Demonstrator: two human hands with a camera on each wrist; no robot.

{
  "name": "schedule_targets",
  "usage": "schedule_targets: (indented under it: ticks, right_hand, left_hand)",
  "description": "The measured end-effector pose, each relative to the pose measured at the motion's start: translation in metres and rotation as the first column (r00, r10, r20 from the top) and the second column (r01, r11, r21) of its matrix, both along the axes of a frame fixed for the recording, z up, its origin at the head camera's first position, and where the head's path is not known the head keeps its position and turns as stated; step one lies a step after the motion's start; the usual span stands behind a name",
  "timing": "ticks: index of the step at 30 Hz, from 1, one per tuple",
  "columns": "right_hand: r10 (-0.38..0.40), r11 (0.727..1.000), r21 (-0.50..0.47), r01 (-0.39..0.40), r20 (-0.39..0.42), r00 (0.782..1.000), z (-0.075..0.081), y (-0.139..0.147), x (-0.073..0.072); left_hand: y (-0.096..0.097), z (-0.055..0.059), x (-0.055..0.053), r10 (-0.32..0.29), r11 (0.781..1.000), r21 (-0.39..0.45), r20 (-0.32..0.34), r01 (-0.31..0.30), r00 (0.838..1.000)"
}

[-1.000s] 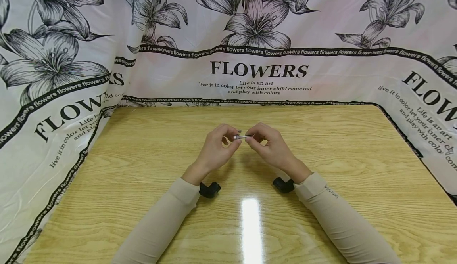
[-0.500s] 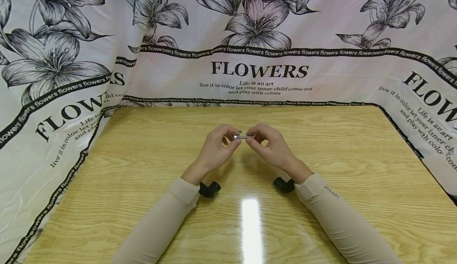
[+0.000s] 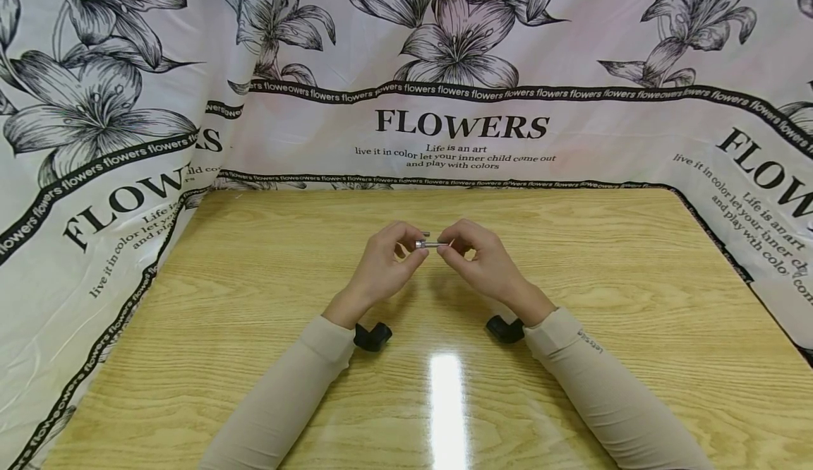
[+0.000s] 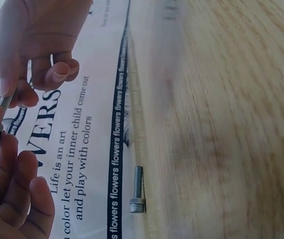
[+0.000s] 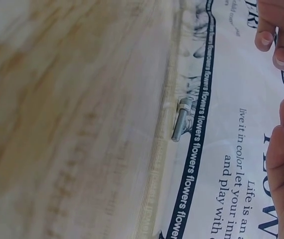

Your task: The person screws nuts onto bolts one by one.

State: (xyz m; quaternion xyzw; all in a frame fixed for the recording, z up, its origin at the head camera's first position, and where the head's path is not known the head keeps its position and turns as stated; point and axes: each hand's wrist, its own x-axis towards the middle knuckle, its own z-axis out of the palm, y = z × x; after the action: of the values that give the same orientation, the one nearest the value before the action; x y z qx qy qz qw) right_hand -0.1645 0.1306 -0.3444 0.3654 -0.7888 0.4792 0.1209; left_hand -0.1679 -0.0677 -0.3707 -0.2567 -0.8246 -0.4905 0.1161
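Between the two hands a small metal bolt (image 3: pixel 433 244) lies level above the table. My left hand (image 3: pixel 384 262) pinches its head end between thumb and fingers. At the threaded tip, the thumb and forefinger of my right hand (image 3: pixel 483 262) pinch the other end. The left wrist view shows the bolt's shank (image 4: pixel 5 103) running between both sets of fingertips. Beyond the hands a second bolt (image 4: pixel 138 189) lies on the table with a nut up by its head. It also appears in the right wrist view as a bolt (image 5: pixel 182 119), while the held one is out of sight there.
A wood-grain table (image 3: pixel 254 300) spreads under both arms. White cloth (image 3: pixel 457 138) printed with flowers and lettering hangs along its back and sides. Black wrist mounts (image 3: pixel 372 337) sit at the cuffs of the beige sleeves.
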Motion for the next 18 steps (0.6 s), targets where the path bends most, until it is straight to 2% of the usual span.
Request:
schedule_targets:
  ticks: [8,18]
  right_hand:
    - [-0.024,0.999,0.029,0.022,0.037,0.999,-0.031,0.005,-0.021]
    - [-0.029,0.998,0.062,0.025,0.055,0.998,-0.031,0.006,-0.028]
  left_hand:
    - [-0.001,0.0,-0.001,0.007,1.0,-0.004,0.016,-0.007,1.0]
    - [-0.003,0.002,-0.004,0.019,1.0,-0.024,0.024,-0.019,1.0]
